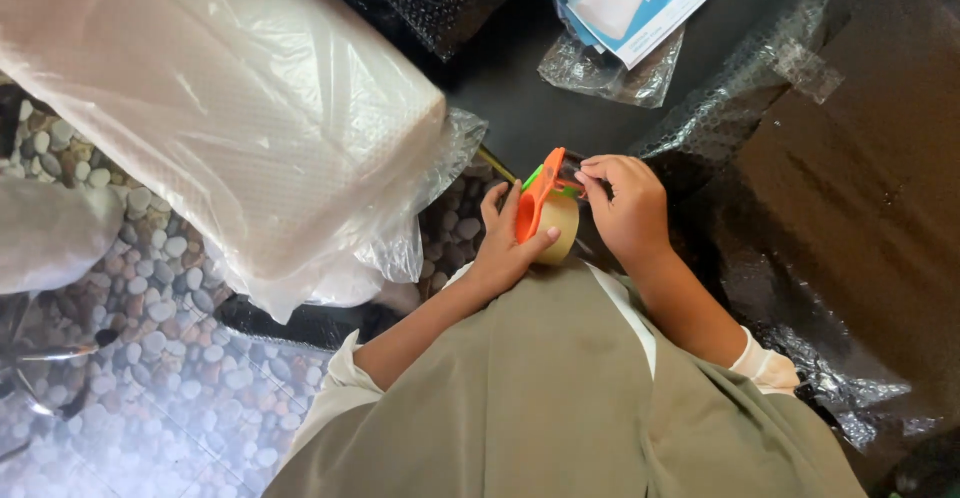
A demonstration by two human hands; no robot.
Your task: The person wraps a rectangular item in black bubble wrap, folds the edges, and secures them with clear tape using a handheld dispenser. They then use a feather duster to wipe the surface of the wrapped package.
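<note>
— Two hands meet on one thing, as we see it: an orange tape dispenser [541, 206] with a roll of tan packing tape [558, 228] seated in it, held just above the lap in front of the olive-green garment [560, 398].

— We agree. Our left hand [505, 248] cups the dispenser from below and from the side, thumb pressed against the lower edge of the roll, fingers curled up behind the orange frame. It is closed around the dispenser, not spread.

— And our right hand [625, 208] sits at the top end, fingertips [590, 173] pressed together in a pinch at the dispenser's head. We cannot tell whether they grip the tape's loose end or the head itself.

— How does the dispenser lie?

— Its long axis runs steeply, from the lower left near the left palm up to the right, so the head with its green part [535, 175] points up and away from the body, toward the dark surface [520, 98].

— Around it we see a big white foam block wrapped in clear plastic [210, 108] to the left, lying over a pebble-patterned floor [160, 358]. Black bubble wrap [790, 158] spreads to the right, and a printed blue-and-white leaflet in a clear bag [640, 3] lies well apart at the top.
</note>
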